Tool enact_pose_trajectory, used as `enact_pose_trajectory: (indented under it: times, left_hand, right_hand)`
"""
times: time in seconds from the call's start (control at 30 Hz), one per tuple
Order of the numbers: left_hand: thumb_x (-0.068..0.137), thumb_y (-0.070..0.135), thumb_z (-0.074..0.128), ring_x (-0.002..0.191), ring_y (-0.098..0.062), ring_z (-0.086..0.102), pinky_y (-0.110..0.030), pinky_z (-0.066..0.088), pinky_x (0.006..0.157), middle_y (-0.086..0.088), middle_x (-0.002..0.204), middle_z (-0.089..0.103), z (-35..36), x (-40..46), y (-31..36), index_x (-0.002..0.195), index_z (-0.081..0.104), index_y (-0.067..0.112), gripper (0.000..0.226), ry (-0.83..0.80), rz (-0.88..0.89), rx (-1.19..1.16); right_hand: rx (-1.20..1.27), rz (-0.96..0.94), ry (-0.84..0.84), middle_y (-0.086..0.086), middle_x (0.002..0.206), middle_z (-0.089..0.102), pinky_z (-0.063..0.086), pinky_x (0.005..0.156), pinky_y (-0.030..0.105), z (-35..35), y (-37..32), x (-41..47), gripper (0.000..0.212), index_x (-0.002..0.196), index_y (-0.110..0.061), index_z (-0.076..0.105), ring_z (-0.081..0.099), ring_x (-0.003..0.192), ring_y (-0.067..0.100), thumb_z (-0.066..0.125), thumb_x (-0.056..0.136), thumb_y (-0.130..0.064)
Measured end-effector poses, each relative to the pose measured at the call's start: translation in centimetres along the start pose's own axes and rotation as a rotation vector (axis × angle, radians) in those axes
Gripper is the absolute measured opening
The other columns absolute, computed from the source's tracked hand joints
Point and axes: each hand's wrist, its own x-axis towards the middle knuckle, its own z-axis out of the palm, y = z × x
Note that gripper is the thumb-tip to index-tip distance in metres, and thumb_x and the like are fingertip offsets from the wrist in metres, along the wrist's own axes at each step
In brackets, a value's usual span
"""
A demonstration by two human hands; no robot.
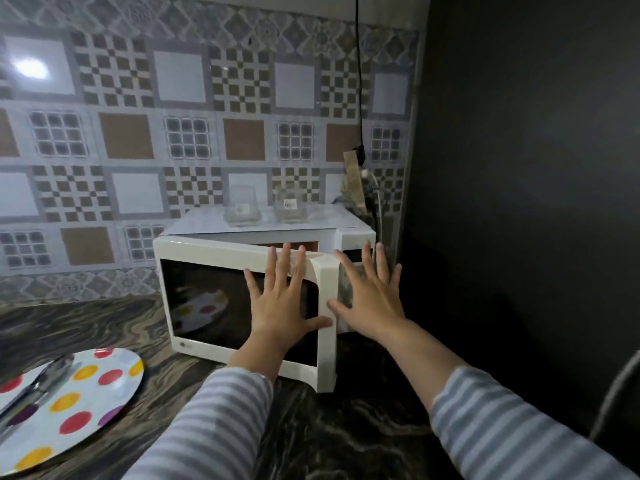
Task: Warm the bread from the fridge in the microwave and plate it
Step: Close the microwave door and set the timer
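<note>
Both hands flat at the microwave door, which stands slightly ajar.
Two glass jars (242, 206) stand on the white microwave (263, 223); a dotted plate (86, 403) carrying tongs (38, 386) lies left on the surface (311, 427). Left hand (280, 299), fingers spread, presses the door (207, 299); right hand (370, 296), fingers spread, is at its free edge. No bread is visible.

The microwave (263, 296) is standing on the worktop (311, 427); two jars (265, 206) are sitting on top of it, and a plate (65, 407) is lying to its left, nearer the camera.
</note>
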Motion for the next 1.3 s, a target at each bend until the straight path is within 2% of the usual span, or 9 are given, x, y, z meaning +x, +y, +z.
enact_pose_trajectory:
  times: [0.23, 0.43, 0.7, 0.87, 1.0, 1.07, 1.17, 1.23, 1.3]
  left_hand:
    - [0.067, 0.083, 0.049, 0.137, -0.026, -0.038, -0.066, -0.007, 0.111, 0.0, 0.15, -0.04, 3.2, 4.4, 1.3, 0.14, -0.037, 0.029, 0.126, 0.05, -0.061, 0.038]
    - [0.064, 0.083, 0.051, 0.141, -0.025, -0.031, -0.067, -0.009, 0.107, -0.001, 0.155, -0.03, 5.7, 6.9, 1.2, 0.147, -0.024, 0.028, 0.125, 0.147, -0.068, 0.046]
    - [0.072, 0.077, 0.052, 0.141, -0.027, -0.03, -0.069, -0.003, 0.11, -0.003, 0.155, -0.031, 7.3, 8.8, 1.1, 0.147, -0.023, 0.026, 0.117, 0.176, -0.06, 0.038]
    - [0.08, 0.06, 0.059, 0.146, -0.031, -0.011, -0.068, 0.009, 0.108, -0.007, 0.16, -0.012, 9.8, 8.1, 1.3, 0.152, 0.0, 0.026, 0.099, 0.265, 0.013, -0.075]
    - [0.081, 0.05, 0.065, 0.147, -0.027, 0.008, -0.057, 0.023, 0.111, -0.006, 0.16, 0.007, 12.1, 6.2, 2.7, 0.152, 0.003, 0.029, 0.096, 0.282, 0.006, -0.217]
    - [0.083, 0.042, 0.067, 0.137, -0.027, 0.029, -0.047, 0.038, 0.105, -0.005, 0.153, 0.026, 13.3, 5.1, 3.1, 0.152, 0.011, 0.027, 0.09, 0.315, -0.002, -0.367]
    - [0.09, 0.031, 0.062, 0.114, -0.016, 0.044, -0.031, 0.042, 0.096, 0.004, 0.129, 0.043, 14.9, 3.5, 3.8, 0.152, 0.007, 0.035, 0.083, 0.252, 0.016, -0.651]
    - [0.093, 0.023, 0.058, 0.108, -0.01, 0.049, -0.029, 0.045, 0.094, 0.007, 0.119, 0.046, 15.8, 3.1, 4.1, 0.149, 0.001, 0.047, 0.084, 0.194, 0.022, -0.761]
    - [0.094, 0.015, 0.056, 0.106, -0.008, 0.052, -0.032, 0.049, 0.093, 0.004, 0.117, 0.049, 16.7, 3.2, 4.2, 0.148, 0.003, 0.05, 0.083, 0.159, 0.036, -0.81]
  right_hand:
    - [0.058, -0.091, -0.063, 0.003, 0.153, -0.036, -0.014, 0.113, 0.058, 2.1, 4.0, 6.2, 0.088, 0.147, -0.045, -0.01, -0.041, 0.136, 0.024, 0.054, 0.087, -0.055]
    - [0.01, -0.144, -0.057, 0.004, 0.153, -0.036, -0.013, 0.114, 0.057, 3.5, 5.3, 9.6, 0.086, 0.15, -0.038, -0.009, -0.039, 0.137, 0.023, 0.051, 0.09, -0.052]
    - [0.025, -0.158, -0.058, 0.002, 0.155, -0.032, -0.015, 0.113, 0.056, 4.7, 6.1, 12.4, 0.085, 0.151, -0.036, -0.006, -0.035, 0.14, 0.023, 0.052, 0.091, -0.05]
    - [-0.01, -0.193, -0.037, 0.0, 0.157, -0.028, -0.014, 0.113, 0.057, 5.1, 6.7, 13.0, 0.088, 0.149, -0.037, -0.013, -0.03, 0.142, 0.024, 0.05, 0.09, -0.054]
    - [-0.055, -0.279, 0.042, 0.004, 0.158, -0.024, -0.013, 0.113, 0.054, 5.3, 7.0, 12.7, 0.093, 0.14, -0.042, -0.03, -0.025, 0.144, 0.029, 0.048, 0.091, -0.054]
    - [-0.107, -0.34, 0.08, 0.004, 0.158, -0.024, -0.011, 0.113, 0.056, 5.6, 7.3, 12.8, 0.089, 0.139, -0.043, -0.03, -0.025, 0.144, 0.031, 0.044, 0.092, -0.055]
    - [-0.136, -0.403, 0.091, 0.005, 0.157, -0.027, -0.012, 0.112, 0.058, 6.0, 7.9, 13.3, 0.088, 0.141, -0.041, -0.028, -0.027, 0.142, 0.033, 0.042, 0.091, -0.059]
    - [-0.163, -0.442, 0.104, 0.006, 0.157, -0.026, -0.014, 0.111, 0.059, 6.3, 8.1, 13.7, 0.093, 0.141, -0.039, -0.03, -0.027, 0.142, 0.034, 0.043, 0.088, -0.064]
    - [-0.182, -0.473, 0.125, 0.007, 0.158, -0.023, -0.014, 0.11, 0.059, 6.6, 8.3, 14.1, 0.096, 0.141, -0.038, -0.03, -0.024, 0.143, 0.035, 0.044, 0.087, -0.066]
